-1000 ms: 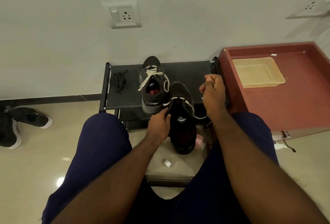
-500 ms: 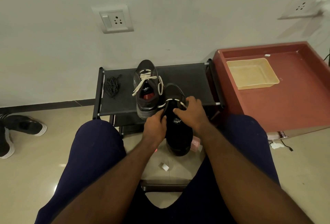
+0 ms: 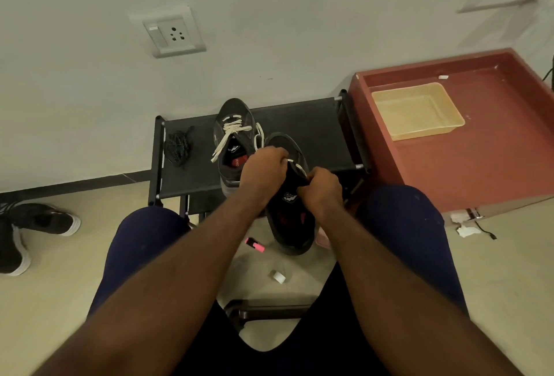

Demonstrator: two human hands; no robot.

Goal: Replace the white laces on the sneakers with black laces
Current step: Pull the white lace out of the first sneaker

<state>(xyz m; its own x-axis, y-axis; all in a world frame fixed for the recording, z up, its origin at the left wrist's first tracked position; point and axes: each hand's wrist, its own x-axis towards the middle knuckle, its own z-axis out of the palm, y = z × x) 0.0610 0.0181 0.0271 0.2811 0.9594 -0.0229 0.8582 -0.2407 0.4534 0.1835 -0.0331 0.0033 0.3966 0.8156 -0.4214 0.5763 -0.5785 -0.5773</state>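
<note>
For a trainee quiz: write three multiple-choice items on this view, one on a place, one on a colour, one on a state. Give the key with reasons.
1. Where does the bundle of black laces lie?
A. on the floor
B. at the left end of the shoe rack
C. inside a shoe

2. What colour is the tray on the cabinet?
A. yellow
B. blue
C. green

3. How is the sneaker on the rack laced?
A. not at all
B. with a black pair
C. with white laces

Key: B, the dark bundle sits on the rack's fabric top near its left posts. A, the tray is pale yellow against the red-brown cabinet. C, white laces cross its eyelets and trail loose.
</note>
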